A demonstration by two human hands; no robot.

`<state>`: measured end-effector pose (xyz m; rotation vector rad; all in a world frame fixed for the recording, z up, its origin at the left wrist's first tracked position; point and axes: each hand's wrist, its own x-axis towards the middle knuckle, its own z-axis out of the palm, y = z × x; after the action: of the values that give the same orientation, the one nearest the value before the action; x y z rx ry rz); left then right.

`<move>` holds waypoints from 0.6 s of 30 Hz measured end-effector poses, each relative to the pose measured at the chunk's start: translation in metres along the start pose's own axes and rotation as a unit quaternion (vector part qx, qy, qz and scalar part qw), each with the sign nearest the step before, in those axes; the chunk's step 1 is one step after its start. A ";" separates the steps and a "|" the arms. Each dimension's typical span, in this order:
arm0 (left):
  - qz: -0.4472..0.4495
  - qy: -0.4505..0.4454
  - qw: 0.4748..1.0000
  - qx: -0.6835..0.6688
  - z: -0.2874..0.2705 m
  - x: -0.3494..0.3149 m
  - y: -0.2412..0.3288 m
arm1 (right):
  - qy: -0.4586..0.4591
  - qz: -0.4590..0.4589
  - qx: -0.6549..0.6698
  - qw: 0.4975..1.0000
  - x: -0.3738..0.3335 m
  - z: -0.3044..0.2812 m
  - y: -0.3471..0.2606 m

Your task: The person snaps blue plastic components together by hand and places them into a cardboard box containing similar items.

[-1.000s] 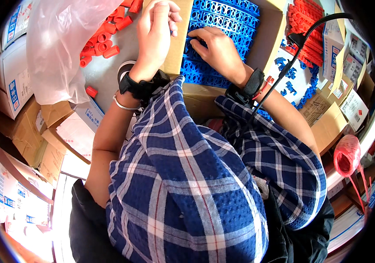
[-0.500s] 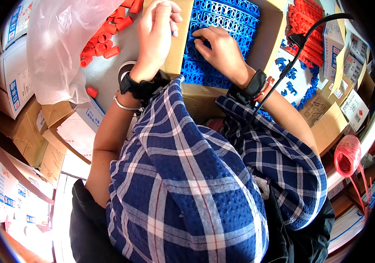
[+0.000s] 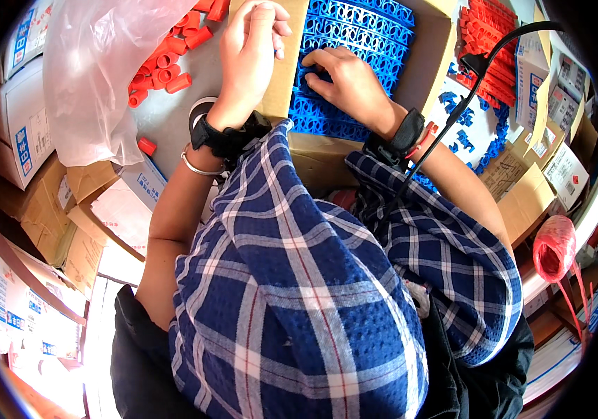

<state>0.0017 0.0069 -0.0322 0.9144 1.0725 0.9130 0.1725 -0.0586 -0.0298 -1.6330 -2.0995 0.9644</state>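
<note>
A cardboard box (image 3: 426, 59) in front of me holds rows of blue plastic pipe clips (image 3: 355, 31), packed side by side. My right hand (image 3: 348, 80) is over the clips at the box's left side. Its fingers are bent, and a gap shows between thumb and index finger; nothing is visible in that gap. Whether the fingertips touch the clips I cannot tell. At the box's left flap, my left hand (image 3: 251, 49) is raised, its fingers loosely curled and apart, with nothing seen in it.
Red pipe sleeves (image 3: 168, 66) lie on the floor at left, partly behind a translucent plastic bag (image 3: 96, 77). To the right are red clip strips (image 3: 487, 52) and loose blue clips (image 3: 463, 119). A black cable (image 3: 453, 115) crosses my right forearm. Red twine (image 3: 554, 248) hangs at right.
My right hand has shifted slightly left, and its index finger is more bent. The left hand has barely moved, and the clips look the same.
</note>
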 end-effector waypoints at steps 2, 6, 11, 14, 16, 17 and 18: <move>-0.001 0.000 1.000 0.001 0.000 0.000 0.000 | -0.007 0.008 0.017 1.000 0.000 -0.002 0.000; -0.005 -0.003 1.000 -0.001 0.000 0.000 0.001 | -0.012 0.009 0.038 0.999 0.002 -0.001 -0.003; -0.003 -0.004 1.000 -0.005 0.000 0.001 -0.001 | -0.011 0.010 0.036 0.999 0.002 0.000 -0.006; -0.008 -0.002 1.000 -0.005 -0.002 0.002 -0.004 | 0.006 -0.008 0.031 0.999 0.000 0.001 -0.006; -0.006 -0.004 1.000 -0.011 -0.002 0.003 -0.005 | 0.018 -0.024 0.026 0.999 -0.002 0.003 -0.004; -0.006 -0.004 1.000 -0.011 -0.002 0.003 -0.005 | 0.022 -0.030 0.022 0.999 -0.003 0.004 -0.004; -0.008 -0.002 1.000 -0.011 -0.002 0.003 -0.005 | 0.027 -0.036 0.017 0.999 -0.003 0.004 -0.004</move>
<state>0.0014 0.0083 -0.0377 0.8882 1.0625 0.9080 0.1684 -0.0632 -0.0297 -1.5382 -2.0793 0.9178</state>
